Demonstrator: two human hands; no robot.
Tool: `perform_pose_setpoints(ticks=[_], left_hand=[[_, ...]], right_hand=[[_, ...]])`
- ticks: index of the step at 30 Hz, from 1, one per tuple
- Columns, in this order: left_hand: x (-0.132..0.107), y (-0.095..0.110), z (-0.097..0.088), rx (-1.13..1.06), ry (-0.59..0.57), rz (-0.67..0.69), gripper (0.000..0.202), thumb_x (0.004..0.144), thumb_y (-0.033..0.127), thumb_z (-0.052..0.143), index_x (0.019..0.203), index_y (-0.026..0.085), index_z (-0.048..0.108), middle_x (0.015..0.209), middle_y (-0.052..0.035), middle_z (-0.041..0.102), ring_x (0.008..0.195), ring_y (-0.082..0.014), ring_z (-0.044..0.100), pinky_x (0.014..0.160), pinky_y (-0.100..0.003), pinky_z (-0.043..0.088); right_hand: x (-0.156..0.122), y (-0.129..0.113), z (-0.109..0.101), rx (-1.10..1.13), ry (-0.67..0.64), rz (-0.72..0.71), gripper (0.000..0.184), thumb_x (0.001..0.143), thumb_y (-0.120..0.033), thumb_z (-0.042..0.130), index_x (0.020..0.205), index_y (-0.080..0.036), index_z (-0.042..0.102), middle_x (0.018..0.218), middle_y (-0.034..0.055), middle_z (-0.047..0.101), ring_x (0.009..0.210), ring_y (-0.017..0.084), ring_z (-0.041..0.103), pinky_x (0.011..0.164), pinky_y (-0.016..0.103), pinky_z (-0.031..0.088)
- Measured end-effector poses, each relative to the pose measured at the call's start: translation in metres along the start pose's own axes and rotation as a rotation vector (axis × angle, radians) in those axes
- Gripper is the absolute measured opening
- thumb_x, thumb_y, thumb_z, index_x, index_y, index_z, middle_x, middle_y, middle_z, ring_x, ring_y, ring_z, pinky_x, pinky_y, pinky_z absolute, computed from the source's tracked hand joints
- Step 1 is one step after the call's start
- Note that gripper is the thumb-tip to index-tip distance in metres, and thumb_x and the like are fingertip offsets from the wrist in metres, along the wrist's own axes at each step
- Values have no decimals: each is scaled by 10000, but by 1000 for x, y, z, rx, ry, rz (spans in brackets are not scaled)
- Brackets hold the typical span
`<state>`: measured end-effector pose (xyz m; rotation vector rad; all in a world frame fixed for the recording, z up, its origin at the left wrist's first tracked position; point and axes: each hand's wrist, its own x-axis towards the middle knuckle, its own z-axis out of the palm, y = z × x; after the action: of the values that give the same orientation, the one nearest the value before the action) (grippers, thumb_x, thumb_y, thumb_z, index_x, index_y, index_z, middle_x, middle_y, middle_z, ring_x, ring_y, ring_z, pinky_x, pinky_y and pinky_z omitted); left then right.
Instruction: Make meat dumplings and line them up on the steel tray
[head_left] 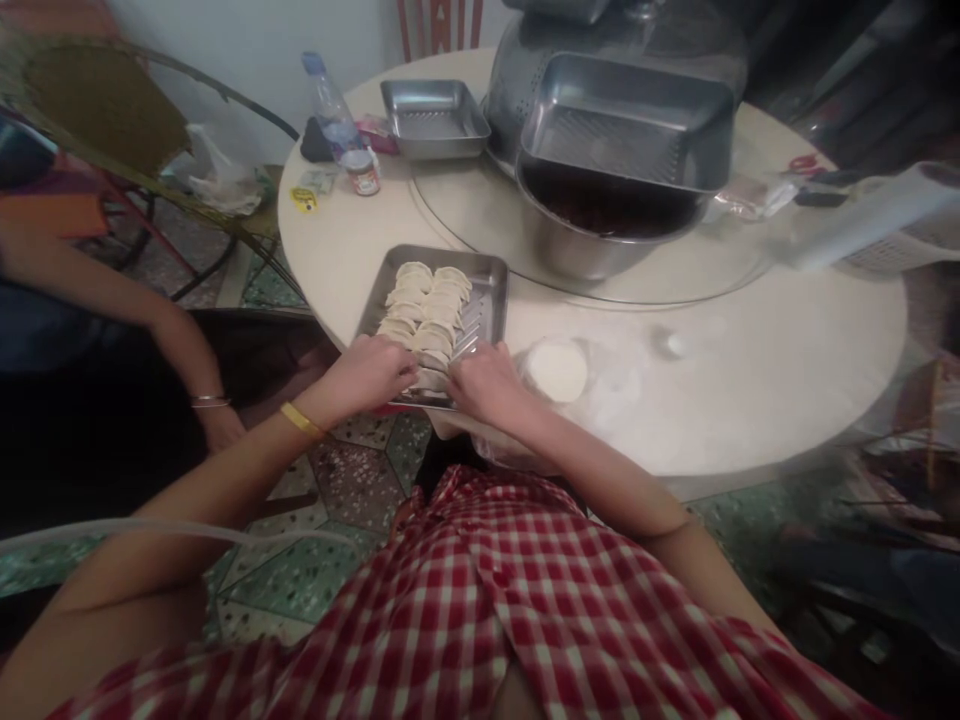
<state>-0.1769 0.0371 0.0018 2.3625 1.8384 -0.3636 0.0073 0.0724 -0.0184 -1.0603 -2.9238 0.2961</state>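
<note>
A metal tray (491, 290) stands at the near edge of the round table, with two rows of folded dumplings (424, 300) in it. Over its near end, my left hand (375, 372) and my right hand (486, 382) face each other with curled fingers. Between them is a pale dumpling (433, 380), which both hands pinch at its ends, low in the tray. My fingertips are partly hidden. Just right of my right hand, a stack of round dough wrappers (557, 370) lies on the floured tabletop.
Behind the tray, a deep metal bowl of dark filling (600, 245) sits on the glass turntable (480, 235), an empty metal tray (637, 130) resting over it. A bottle (334, 110), a small jar (361, 173) and another tray (436, 120) stand back left. A person's arm (180, 340) is at left.
</note>
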Motion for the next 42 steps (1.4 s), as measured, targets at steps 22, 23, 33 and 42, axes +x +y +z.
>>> perform_pose_setpoints(ticks=[22,23,33,42], left_hand=[[-1,0,6,45,83,53,304,927,285,449,836,168,714,886,-118,742,866,-263,663,664,-343,366],[-2,-1,7,43,87,54,306,930,294,449,846,169,716,888,-118,742,868,-269,662,664,-346,365],[-1,7,1,40,104,52,299,936,313,471,848,168,716,898,-111,734,888,-264,649,679,-347,353],[-7,5,5,45,146,-4,313,921,416,509,1066,230,715,988,-94,745,955,-273,643,684,-340,355]], right_hand=[[5,-2,-2,19,-67,-11,359,939,-317,461,866,-114,748,887,155,756,941,288,635,796,380,386],[4,-2,-2,22,-66,-14,360,939,-326,467,864,-114,747,886,156,756,944,288,635,802,381,385],[4,-1,0,36,-63,-19,364,953,-348,462,901,-116,738,903,149,750,938,273,620,814,376,378],[-26,19,-17,141,85,-4,335,953,-369,496,824,-164,727,856,86,734,898,239,558,782,354,297]])
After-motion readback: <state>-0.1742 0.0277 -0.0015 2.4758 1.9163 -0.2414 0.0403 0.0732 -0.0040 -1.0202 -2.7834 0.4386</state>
